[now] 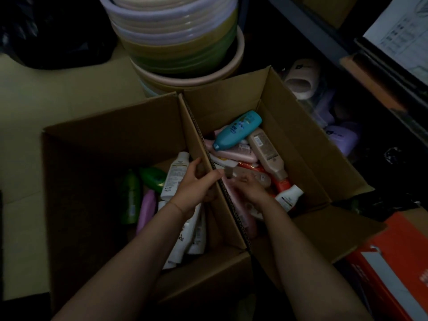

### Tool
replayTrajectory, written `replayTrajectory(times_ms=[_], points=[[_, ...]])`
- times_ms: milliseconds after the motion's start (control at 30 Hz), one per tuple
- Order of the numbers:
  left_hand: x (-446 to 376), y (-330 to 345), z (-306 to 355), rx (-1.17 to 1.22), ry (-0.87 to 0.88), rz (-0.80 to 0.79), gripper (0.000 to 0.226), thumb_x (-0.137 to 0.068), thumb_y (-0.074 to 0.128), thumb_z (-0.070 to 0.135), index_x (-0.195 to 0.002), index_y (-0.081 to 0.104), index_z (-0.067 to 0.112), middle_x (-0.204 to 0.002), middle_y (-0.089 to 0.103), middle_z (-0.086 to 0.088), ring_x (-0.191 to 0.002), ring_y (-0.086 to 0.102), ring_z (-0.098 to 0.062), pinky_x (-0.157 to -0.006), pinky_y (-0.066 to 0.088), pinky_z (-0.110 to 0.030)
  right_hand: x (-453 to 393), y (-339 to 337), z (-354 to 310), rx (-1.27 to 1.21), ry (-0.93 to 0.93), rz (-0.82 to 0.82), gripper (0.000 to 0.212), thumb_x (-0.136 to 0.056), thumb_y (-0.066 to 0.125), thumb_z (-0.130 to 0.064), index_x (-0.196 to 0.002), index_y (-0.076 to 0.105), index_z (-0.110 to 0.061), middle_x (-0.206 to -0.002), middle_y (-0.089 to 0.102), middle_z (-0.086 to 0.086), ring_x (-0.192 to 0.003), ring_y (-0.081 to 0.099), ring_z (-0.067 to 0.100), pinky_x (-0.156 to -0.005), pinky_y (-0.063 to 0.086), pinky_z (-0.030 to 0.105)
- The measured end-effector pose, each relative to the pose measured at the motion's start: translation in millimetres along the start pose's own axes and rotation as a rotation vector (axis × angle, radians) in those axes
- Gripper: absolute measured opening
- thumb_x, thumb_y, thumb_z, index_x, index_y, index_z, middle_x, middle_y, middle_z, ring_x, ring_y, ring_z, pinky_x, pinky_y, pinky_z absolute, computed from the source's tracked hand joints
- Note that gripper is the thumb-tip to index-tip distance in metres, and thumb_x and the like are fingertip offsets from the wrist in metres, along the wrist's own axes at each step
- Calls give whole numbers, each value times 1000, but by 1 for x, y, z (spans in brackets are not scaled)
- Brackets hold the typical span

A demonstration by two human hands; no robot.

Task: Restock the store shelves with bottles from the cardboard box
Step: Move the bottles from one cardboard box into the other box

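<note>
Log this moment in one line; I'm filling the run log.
left hand: grips flap between boxes | right hand: blurred, among bottles in right box | teal bottle: on top | shelves: nothing placed yet

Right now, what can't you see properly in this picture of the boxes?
All in the head view:
- What the right hand holds, if anything: its fingers are blurred among the bottles.
- The words on the teal bottle: too small and dark.
- The bottles lower in the right box: buried under the top ones.
- The white bottles in the left box: partly hidden by the left hand and forearm.
- The orange box: cut off by the edge.
</note>
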State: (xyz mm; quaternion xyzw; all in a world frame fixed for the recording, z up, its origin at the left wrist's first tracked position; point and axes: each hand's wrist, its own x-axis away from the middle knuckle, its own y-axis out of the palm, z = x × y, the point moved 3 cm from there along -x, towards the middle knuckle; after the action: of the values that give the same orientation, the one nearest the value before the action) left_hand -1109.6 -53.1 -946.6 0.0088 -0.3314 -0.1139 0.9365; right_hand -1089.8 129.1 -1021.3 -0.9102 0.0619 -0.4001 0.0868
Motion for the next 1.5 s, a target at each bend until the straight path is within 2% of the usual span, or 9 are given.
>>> replayTrajectory(times_ms=[100, 233, 367, 533, 767, 967, 1133, 1267, 1500], points=[[1, 0, -2, 16, -3, -13, 101, -59, 82, 49, -148, 37, 35, -126, 64, -1, -107, 69, -24, -87, 59, -52, 9, 5, -2, 169, 47, -124, 27, -89, 64, -51, -101, 65, -27, -90, 67, -7, -80, 61, 7, -61, 47, 23], [1, -2, -5, 29, -2, -30, 80, -81, 79, 36, -149, 36, 36, -130, 61, -1, -109, 68, -21, -83, 61, -43, 7, 7, 3, 286, 43, -141, 59, -83, 67, -54, -128, 62, -15, -123, 67, 9, -102, 65, 19, -93, 52, 40], [5, -2, -1, 23, -4, -41, 106, -56, 82, 53, -150, 35, 38, -133, 61, -1, -109, 68, -22, -85, 61, -48, 21, 16, 0, 371, 113, -129, 79, -84, 53, -71, -141, 50, -15, -136, 59, 9, -96, 56, 16, -71, 43, 25], [2, -3, -5, 28, 8, -37, 103, -56, 82, 53, -148, 37, 39, -126, 66, -1, -106, 70, -23, -88, 59, -50, 36, 20, 9, 196, 177, -66, 120, -54, 50, -98, -144, 45, -18, -129, 61, 11, -98, 60, 22, -83, 50, 35], [2, 0, -1, 4, 14, -25, 106, -55, 83, 56, -149, 38, 34, -133, 61, -2, -109, 68, -19, -79, 60, -37, 55, -17, -49, -142, -54, 149, 95, -70, 37, -93, -137, 49, -26, -126, 61, 7, -108, 61, 22, -93, 51, 42], [20, -15, 44, 122, 231, 47, 66, -76, 70, 51, -132, 54, 22, -122, 62, -1, -111, 62, -16, -86, 56, -35, 87, -8, -145, -213, -414, 34, 35, -98, 49, -47, -95, 67, -17, -94, 71, 7, -85, 69, 18, -83, 56, 40], [22, -38, 57, 290, 207, 12, 54, -82, 74, 38, -128, 55, 17, -109, 72, -8, -98, 71, -24, -75, 59, -38, 115, 30, -170, 86, -506, -158, 21, -101, 50, -15, -101, 71, -11, -102, 72, 10, -91, 69, 19, -78, 58, 32], [7, -72, 21, 125, 76, 294, 54, -78, 82, 36, -121, 61, 12, -108, 73, -15, -96, 71, -29, -82, 59, -42, 90, 15, -160, -68, -435, -16, 29, -102, 49, -19, -100, 67, 3, -88, 65, 15, -72, 62, 22, -65, 53, 35], [1, -34, 5, -41, 25, 151, 67, -85, 72, 50, -140, 46, 22, -129, 59, 0, -113, 60, -22, -102, 49, -46, 15, -7, -83, -248, -53, 85, 16, -98, 51, -23, -96, 63, -13, -90, 68, 8, -80, 66, 20, -73, 55, 33]])
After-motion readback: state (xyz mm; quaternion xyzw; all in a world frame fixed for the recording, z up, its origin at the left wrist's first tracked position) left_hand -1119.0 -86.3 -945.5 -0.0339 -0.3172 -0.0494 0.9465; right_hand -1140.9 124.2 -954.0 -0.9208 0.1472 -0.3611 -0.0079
